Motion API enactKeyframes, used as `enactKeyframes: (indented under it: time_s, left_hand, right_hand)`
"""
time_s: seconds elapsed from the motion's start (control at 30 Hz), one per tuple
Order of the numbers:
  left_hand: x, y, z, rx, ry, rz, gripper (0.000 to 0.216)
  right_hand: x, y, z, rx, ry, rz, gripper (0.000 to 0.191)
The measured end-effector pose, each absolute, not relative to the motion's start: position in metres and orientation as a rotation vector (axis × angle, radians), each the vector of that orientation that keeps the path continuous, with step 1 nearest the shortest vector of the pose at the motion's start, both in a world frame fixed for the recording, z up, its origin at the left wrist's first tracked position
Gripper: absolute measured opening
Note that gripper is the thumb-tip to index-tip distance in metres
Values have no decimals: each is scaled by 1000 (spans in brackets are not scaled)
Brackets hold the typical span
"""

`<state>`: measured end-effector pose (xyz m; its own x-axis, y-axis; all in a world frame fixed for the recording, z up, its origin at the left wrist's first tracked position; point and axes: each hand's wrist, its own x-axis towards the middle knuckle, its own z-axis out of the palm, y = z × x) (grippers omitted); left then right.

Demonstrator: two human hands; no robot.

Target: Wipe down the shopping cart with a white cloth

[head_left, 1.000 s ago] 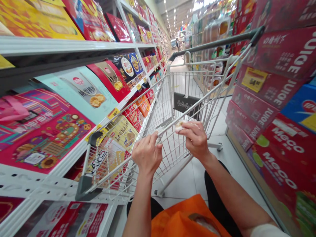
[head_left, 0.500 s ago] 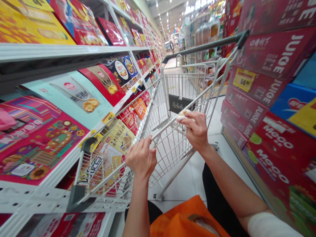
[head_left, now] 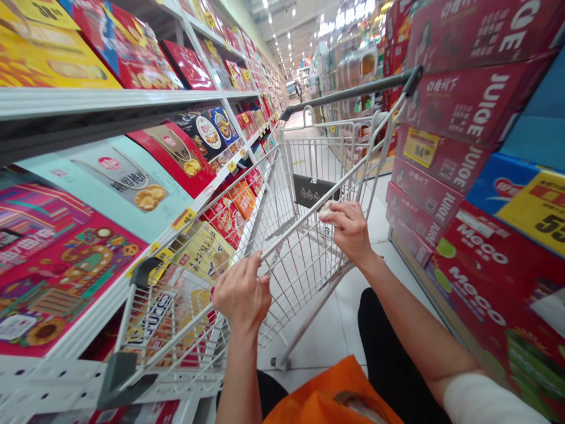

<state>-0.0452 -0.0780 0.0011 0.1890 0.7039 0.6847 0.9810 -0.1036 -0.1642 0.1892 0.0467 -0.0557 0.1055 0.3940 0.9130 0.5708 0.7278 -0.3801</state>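
A wire shopping cart [head_left: 304, 288] stands at an angle in front of me, its dark handlebar [head_left: 353, 91] at the far end. My left hand [head_left: 243, 292] is closed over the cart's near side rail. Farther along the same rail, my right hand [head_left: 351, 231] pinches a crumpled whitish cloth or tissue [head_left: 326, 210] against the metal. Most of that cloth is hidden by the fingers. Inside the cart, near the handlebar end, is a dark plaque [head_left: 316, 191] with round symbols. No goods show in the basket.
Shelves [head_left: 101, 97] of boxed snacks run along the left, close beside the cart. Stacked red drink cartons [head_left: 468, 97] and more red boxes [head_left: 477, 259] line the right. White floor tiles [head_left: 326, 324] lie beneath. Far down the aisle stands a person [head_left: 298, 91].
My right hand has slid a little farther along the rail with the cloth, away from my left hand. My left hand keeps its hold. The view has shifted slightly to the right.
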Motion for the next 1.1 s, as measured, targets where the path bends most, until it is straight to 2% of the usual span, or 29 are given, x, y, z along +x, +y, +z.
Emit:
enactKeyframes:
  time_s: [0.27,0.83,1.1]
  left_hand:
    - [-46,-76,0,-1855,-1555,-598,75]
    - [-47,-73,2,-1814,-1501,-574,76]
    - [-50,-72,0,-1787,-1473,-584,76]
  right_hand:
    - [203,52,-41,-920,-1337,-288,25]
    - [217,78,-53,-900,-1444,-208,24]
    - [227,91,-42,-988,-1298,-266,23]
